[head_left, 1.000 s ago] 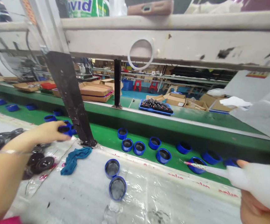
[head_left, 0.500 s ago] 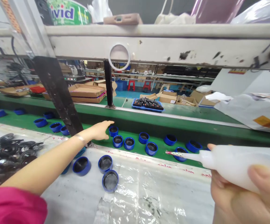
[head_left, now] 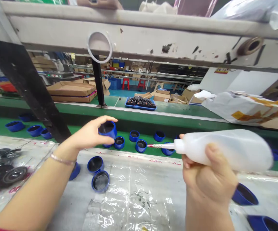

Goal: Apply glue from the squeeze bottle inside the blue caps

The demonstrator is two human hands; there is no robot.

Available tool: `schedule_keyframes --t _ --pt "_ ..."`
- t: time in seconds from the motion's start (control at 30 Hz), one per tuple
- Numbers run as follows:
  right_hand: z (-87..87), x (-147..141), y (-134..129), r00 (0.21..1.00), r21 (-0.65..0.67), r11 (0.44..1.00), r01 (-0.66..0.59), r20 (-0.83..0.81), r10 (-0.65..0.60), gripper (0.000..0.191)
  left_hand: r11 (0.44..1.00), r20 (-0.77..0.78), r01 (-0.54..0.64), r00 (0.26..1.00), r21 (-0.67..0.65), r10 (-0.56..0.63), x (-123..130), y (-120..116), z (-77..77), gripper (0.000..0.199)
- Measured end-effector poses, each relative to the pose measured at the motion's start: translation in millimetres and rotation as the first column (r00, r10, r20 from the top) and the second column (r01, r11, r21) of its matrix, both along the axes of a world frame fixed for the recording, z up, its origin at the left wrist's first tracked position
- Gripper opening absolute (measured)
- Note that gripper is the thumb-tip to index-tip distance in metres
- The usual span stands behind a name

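Note:
My left hand (head_left: 94, 133) has its thumb and fingers around a round blue cup with a black inside (head_left: 108, 129), raised a little above the green belt (head_left: 126, 150). In my right hand (head_left: 211, 170) is a white squeeze bottle (head_left: 227, 149), lying on its side with its thin nozzle (head_left: 161, 146) pointing left. The nozzle tip appears close to another blue cup (head_left: 141, 145) on the belt; whether it touches cannot be made out. Two blue cups, one of them (head_left: 100, 181) nearer me, stand together on the plastic-covered table (head_left: 129, 192).
Black round parts (head_left: 6, 170) lie heaped at the left. A slanted black post (head_left: 30, 86) stands beside the belt, under a white shelf beam (head_left: 139, 35). Across the belt sits a blue tray (head_left: 141, 107) of black parts. More blue cups (head_left: 244, 194) are at the lower right.
My left hand has gone from reaching over the belt to holding a blue cup. The view has shifted right, and the bottle shows more fully in my right hand.

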State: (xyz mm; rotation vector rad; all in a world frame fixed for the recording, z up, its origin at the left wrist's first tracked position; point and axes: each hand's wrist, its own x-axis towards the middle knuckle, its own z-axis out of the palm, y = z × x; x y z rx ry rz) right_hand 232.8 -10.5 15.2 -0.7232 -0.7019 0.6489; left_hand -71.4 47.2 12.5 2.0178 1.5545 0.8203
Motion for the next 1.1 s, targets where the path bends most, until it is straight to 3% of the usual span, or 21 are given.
schedule_keyframes --t 0.07,0.1,0.23,0.47,0.6,1.1 --pt "-6.1 -10.0 -0.8 1.000 -0.005 1.000 -0.021 -0.019 0.021 0.035 0.996 0.203 0.089 0.976 -0.021 -0.083 25.8 -29.1 -3.5 0.085" --pt "-9.3 -14.4 -1.2 0.999 0.003 0.999 -0.037 -0.009 0.037 0.037 0.993 0.269 0.105 0.959 -0.060 -0.085 37.5 -39.2 -7.2 0.079" --pt "-20.4 -22.9 -1.0 0.992 0.018 0.993 -0.113 0.051 0.112 0.041 0.959 0.401 0.236 0.903 -0.160 -0.155 63.5 -50.3 -21.9 0.063" --pt "-34.7 -21.5 -2.4 0.972 0.051 0.997 -0.053 0.230 0.040 0.023 0.933 0.420 0.310 0.883 -0.181 -0.211 55.8 -48.9 -26.4 0.059" --pt "-42.2 -21.8 -4.0 0.941 0.066 0.991 -0.117 0.327 0.090 0.013 0.922 0.427 0.331 0.877 -0.201 -0.222 54.8 -53.0 -25.5 0.060" --pt "-47.1 -21.4 -6.7 0.930 0.071 0.988 -0.140 0.351 0.106 0.020 0.908 0.436 0.372 0.861 -0.192 -0.261 51.4 -54.9 -25.5 0.059"
